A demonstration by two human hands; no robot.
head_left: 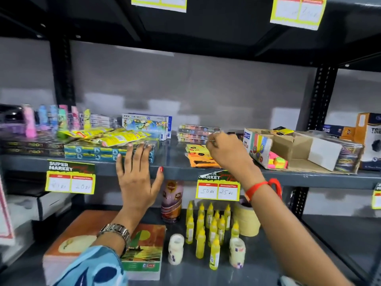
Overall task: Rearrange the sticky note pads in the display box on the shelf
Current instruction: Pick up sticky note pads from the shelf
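A cardboard display box (pixel 296 142) lies open on the grey shelf (pixel 171 162) at the right, with a neon pink, yellow and green pad (pixel 277 162) at its front and a dark-wrapped yellow pad (pixel 282 131) at its back. Two wrapped sticky note pads, yellow (pixel 195 149) and orange (pixel 201 161), lie on the shelf left of the box. My right hand (pixel 228 150) hovers over them with fingers curled; whether it grips one is hidden. My left hand (pixel 137 176) is spread open against the shelf's front edge, holding nothing.
Blue boxes (pixel 107 152) and yellow packets (pixel 111 136) fill the shelf's left side, with pastel packs (pixel 196 133) behind the pads. Price tags (pixel 217 187) hang from the shelf edge. Below stand yellow glue bottles (pixel 208 226), masking tape (pixel 247 219) and notebooks (pixel 142 250).
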